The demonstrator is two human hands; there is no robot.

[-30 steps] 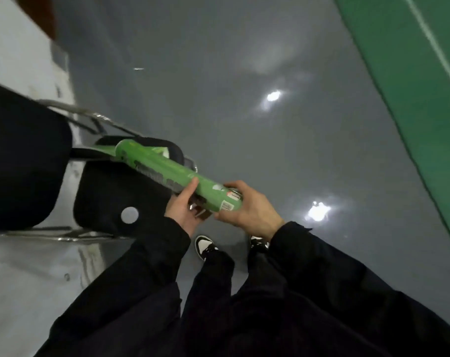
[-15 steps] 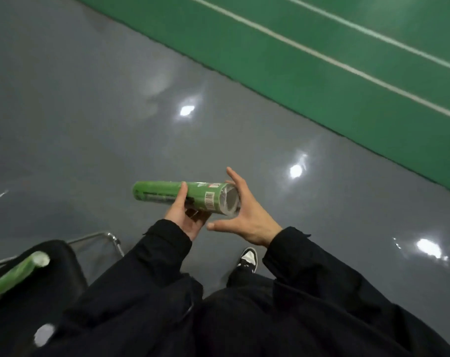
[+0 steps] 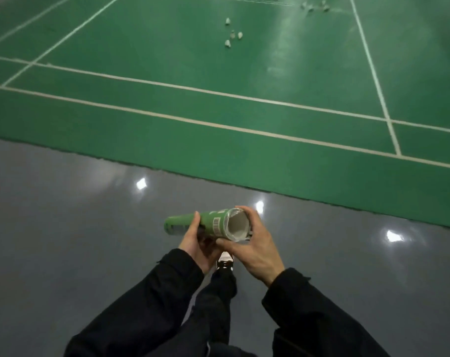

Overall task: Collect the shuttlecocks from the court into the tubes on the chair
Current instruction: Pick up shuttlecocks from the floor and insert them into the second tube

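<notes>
I hold a green shuttlecock tube [image 3: 182, 224] roughly level in front of me, its open white mouth facing the camera. My left hand [image 3: 197, 244] grips it from below at the middle. My right hand [image 3: 255, 249] wraps around the rim of the open end. Several white shuttlecocks [image 3: 231, 34] lie scattered far off on the green court, with more [image 3: 315, 5] near the top edge. The chair is out of view.
I stand on glossy grey floor [image 3: 64, 240] with light reflections. The green court mat [image 3: 218, 140] begins a short way ahead, marked with white lines. My shoe [image 3: 225, 262] shows below the tube.
The view has swung away from the chair toward the court; the chair and second tube have left the frame. My right hand has closed around the tube's open end.
</notes>
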